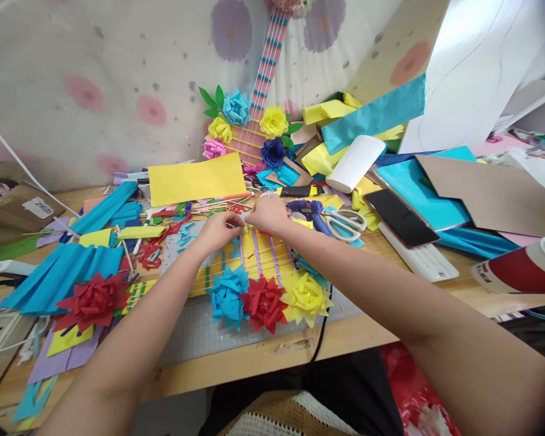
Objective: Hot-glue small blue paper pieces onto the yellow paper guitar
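Note:
My left hand (223,231) reaches over the far edge of a yellow craft guitar (249,257), its fingers pinched. Close beside it, my right hand (269,215) is bent down with its fingers closed. Whatever lies between the fingertips is too small to make out. The guitar lies flat, with purple strips (257,251) and thin strings across its body. Along its near edge sit a blue paper flower (229,297), a red paper flower (264,304) and a yellow paper flower (307,297). Right of my right hand is a blue glue gun (306,209).
White-handled scissors (347,224), a phone (402,217) and a paper cup (522,266) are on the right. Another red flower (93,301) and blue crepe paper (68,272) lie left. A pink guitar (266,72) leans at the back. A black cable (322,330) hangs over the front edge.

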